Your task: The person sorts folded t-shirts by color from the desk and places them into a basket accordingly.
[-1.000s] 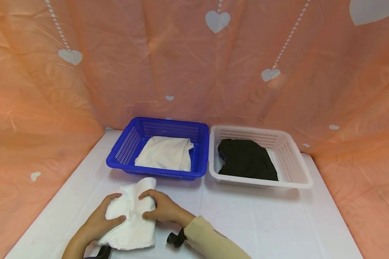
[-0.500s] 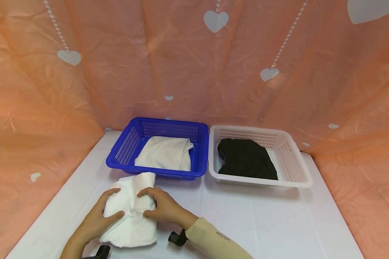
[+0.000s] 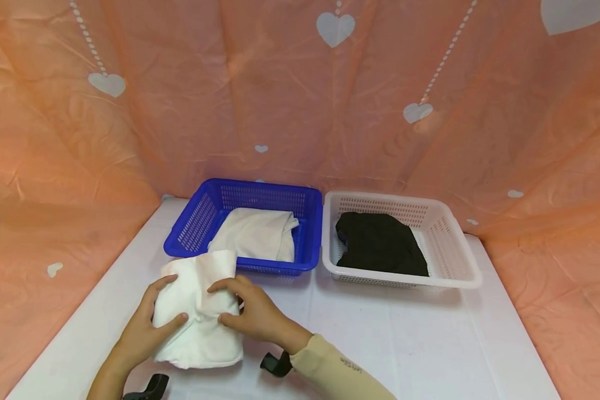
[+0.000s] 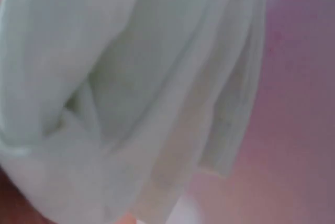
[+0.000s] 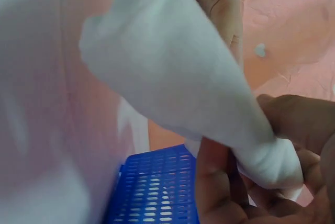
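Note:
A folded white cloth is held by both hands just in front of the blue basket, its far end close to the basket's front rim. My left hand grips its left side, thumb on top. My right hand pinches its right side. The left wrist view is filled with the white cloth. In the right wrist view the white cloth bunches between the fingers, with the blue basket below. Inside the blue basket lies another folded white cloth.
A white basket to the right of the blue one holds a black garment. Both stand on a white table enclosed by an orange curtain with white hearts. Black wrist straps show near the front edge.
Both hands have lifted the white cloth and carried it away from me toward the blue basket; its far end now reaches the basket's front rim.

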Motion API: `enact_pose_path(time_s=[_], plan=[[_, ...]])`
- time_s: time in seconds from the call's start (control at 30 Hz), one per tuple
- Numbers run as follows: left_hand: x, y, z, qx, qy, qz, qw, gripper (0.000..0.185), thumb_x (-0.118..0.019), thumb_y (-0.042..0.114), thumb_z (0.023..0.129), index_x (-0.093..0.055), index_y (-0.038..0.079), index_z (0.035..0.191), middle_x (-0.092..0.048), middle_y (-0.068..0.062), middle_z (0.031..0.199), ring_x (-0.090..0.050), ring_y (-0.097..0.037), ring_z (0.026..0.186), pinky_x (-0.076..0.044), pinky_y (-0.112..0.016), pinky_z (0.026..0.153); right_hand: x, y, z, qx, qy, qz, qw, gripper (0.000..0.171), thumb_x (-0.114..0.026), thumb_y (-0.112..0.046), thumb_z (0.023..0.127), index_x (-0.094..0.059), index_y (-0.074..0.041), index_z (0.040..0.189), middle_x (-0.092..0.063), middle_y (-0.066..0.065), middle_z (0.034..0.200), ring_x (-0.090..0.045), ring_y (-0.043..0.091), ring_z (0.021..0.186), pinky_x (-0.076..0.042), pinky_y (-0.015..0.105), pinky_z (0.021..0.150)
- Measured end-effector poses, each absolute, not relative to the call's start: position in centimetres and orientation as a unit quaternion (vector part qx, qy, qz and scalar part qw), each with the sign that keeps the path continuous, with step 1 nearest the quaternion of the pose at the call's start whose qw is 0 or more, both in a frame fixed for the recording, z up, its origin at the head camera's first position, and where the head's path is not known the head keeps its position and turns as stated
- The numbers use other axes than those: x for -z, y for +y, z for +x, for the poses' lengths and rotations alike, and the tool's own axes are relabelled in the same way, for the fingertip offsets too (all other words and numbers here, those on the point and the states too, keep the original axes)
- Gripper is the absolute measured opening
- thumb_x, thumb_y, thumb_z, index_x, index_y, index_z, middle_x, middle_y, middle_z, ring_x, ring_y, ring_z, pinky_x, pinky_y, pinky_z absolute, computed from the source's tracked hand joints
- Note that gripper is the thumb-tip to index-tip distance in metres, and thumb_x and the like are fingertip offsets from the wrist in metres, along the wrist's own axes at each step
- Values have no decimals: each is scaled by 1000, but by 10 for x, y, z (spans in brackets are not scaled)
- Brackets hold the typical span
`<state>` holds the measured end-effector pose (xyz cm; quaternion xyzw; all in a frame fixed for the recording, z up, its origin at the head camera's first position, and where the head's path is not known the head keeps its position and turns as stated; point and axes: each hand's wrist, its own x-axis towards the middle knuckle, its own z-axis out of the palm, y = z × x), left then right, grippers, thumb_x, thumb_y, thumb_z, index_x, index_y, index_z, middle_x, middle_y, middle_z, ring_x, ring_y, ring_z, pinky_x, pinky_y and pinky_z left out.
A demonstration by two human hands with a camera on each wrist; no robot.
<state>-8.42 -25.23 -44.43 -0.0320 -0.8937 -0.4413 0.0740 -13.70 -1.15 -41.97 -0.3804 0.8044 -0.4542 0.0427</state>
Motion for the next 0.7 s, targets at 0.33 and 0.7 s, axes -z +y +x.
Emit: enact_pose_path(time_s=[0.33,0.7], plan=[[428,-243,-83,430,-896,-29,104,83,-75,14,83,-27,21,150,-39,-19,143,-41,9,100,-41,-15,75,405,-4,-141,489,788,-374,19,46,-73,-8,82,-59,-20,125,-60,3,118,-50,1,87,-51,18,71],[419,-232,-84,436,-893,-16,109,83,-75,16,83,-26,24,151,-37,-16,145,-38,6,104,-39,-14,77,398,3,-144,517,774,-365,19,45,-74,-6,82,-61,-19,123,-60,3,122,-50,3,88,-50,19,71]])
